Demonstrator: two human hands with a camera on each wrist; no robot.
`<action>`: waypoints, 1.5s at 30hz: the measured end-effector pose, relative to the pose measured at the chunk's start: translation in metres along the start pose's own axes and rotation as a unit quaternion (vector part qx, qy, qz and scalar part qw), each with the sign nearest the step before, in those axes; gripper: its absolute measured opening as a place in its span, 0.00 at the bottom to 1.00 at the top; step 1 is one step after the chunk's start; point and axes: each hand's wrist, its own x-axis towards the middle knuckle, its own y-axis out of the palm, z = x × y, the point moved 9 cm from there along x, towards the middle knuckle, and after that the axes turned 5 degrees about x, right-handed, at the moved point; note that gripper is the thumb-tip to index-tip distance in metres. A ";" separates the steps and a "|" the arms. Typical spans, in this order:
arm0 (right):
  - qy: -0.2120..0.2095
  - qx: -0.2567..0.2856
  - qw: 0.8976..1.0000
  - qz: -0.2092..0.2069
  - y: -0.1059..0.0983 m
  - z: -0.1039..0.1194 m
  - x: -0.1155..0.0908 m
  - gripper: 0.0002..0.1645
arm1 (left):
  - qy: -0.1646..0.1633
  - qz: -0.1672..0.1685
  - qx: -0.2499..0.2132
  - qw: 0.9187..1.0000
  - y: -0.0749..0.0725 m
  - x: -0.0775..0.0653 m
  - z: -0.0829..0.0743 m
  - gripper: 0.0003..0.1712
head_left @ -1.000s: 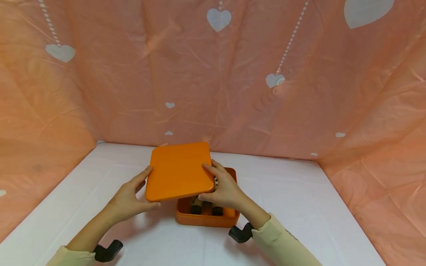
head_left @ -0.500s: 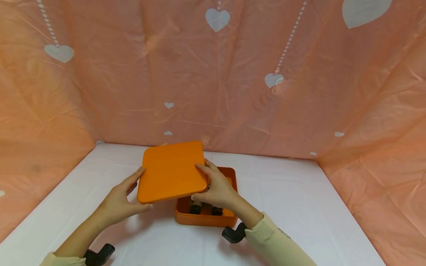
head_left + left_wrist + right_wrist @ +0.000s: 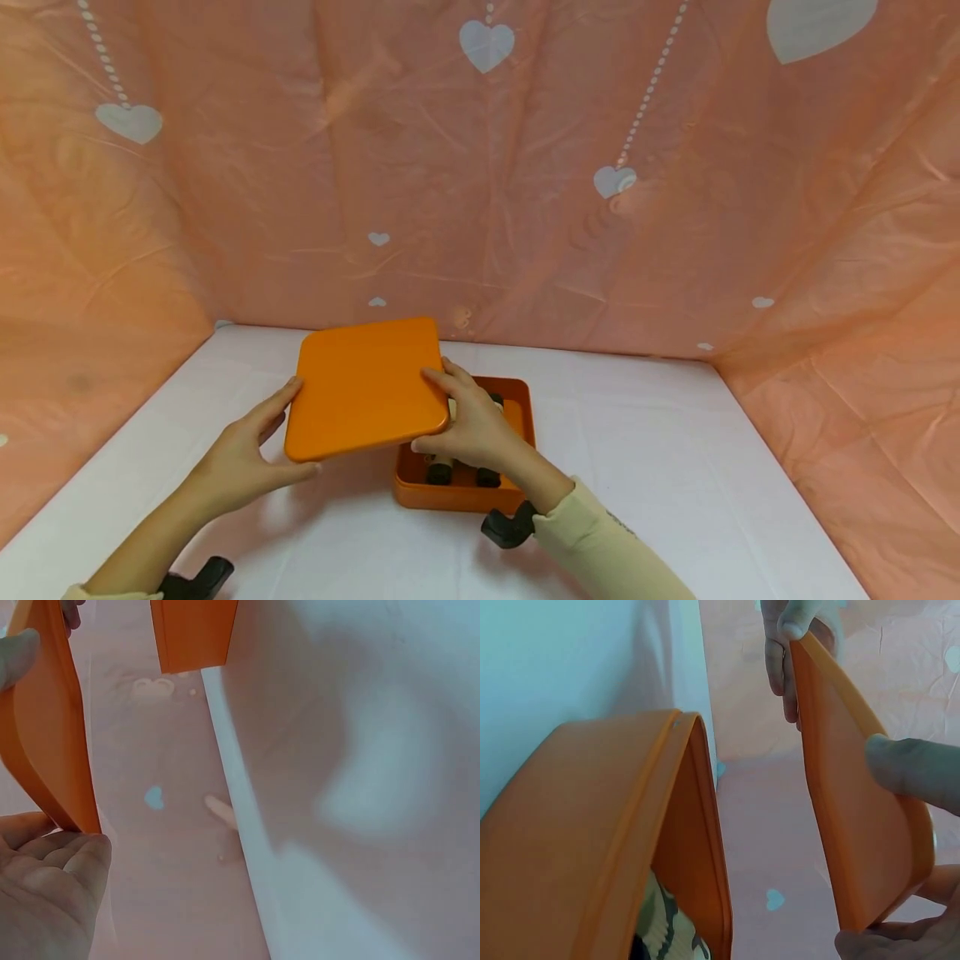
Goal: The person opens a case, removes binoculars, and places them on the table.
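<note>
An orange square lid [image 3: 367,387] is held tilted above the table, left of and above the front of an orange box [image 3: 465,497]. My left hand [image 3: 232,467] grips the lid's left edge between thumb and fingers. On the opposite side, my right hand [image 3: 476,425] pinches its right edge, thumb below and fingers on top. Inside the box lies a camouflage-patterned thing [image 3: 671,922] with black round ends [image 3: 440,473], like binoculars; the right hand hides part of it. An orange piece [image 3: 514,414] lies beside it. The right wrist view shows the lid's hollow underside [image 3: 862,817].
A white cloth [image 3: 637,467] covers the table around the box. Peach curtains [image 3: 480,208] with white hearts rise at the back and both sides. Black curved mounts [image 3: 508,527] sit at both wrists, below the cream sleeves.
Both hands have carried the lid to the left, uncovering more of the box and its contents. The box stays in place.
</note>
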 end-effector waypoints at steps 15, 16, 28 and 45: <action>-0.015 -0.003 1.000 0.015 0.018 0.012 0.008 0.53 | -0.008 -0.017 0.027 0.999 -0.020 -0.015 0.011 0.63; -0.015 -0.005 1.000 0.016 0.020 0.012 0.009 0.53 | -0.010 -0.017 0.029 0.999 -0.022 -0.016 0.012 0.63; -0.017 -0.002 0.999 0.038 0.040 0.019 0.016 0.54 | -0.032 -0.008 0.041 0.999 -0.037 -0.029 0.022 0.63; -0.026 0.008 0.998 0.060 0.063 0.027 0.016 0.53 | -0.016 -0.021 0.071 0.997 -0.046 -0.047 0.038 0.62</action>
